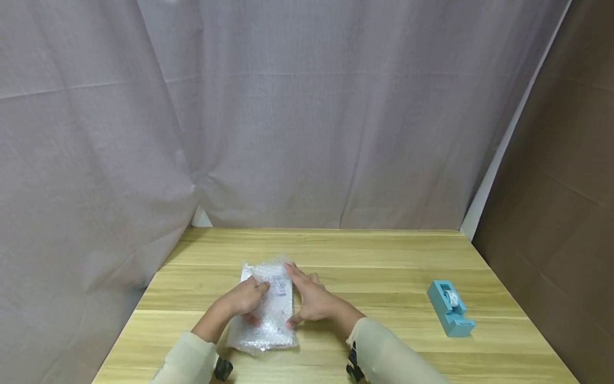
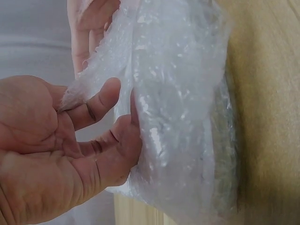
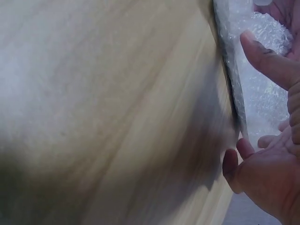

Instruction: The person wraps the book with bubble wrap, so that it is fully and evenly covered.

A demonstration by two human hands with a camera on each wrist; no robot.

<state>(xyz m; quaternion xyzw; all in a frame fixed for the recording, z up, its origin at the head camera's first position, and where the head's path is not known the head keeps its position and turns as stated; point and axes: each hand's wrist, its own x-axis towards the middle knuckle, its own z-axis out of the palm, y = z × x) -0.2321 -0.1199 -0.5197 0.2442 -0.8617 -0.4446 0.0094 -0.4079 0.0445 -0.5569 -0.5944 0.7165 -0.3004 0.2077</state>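
A flat packet in clear bubble wrap (image 1: 271,322) lies on the table, with a white printed sheet or box showing through the film. My left hand (image 1: 246,296) is over its left half, fingers bent at a loose flap of the wrap. Seen from the left wrist, the left hand (image 2: 70,145) has the film's edge (image 2: 77,91) among its curled fingers; some fingertips are hidden behind the film. Along the packet's right edge is my right hand (image 1: 314,300), thumb and fingers spread. From the right wrist, the right hand (image 3: 269,178) shows its thumb stretched over the wrap (image 3: 260,89).
A blue tape dispenser (image 1: 450,309) holding a roll of tape stands at the right of the wooden table (image 1: 364,256). Grey curtains (image 1: 297,117) hang behind and to the left, and a brown cloth (image 1: 556,213) covers the right side.
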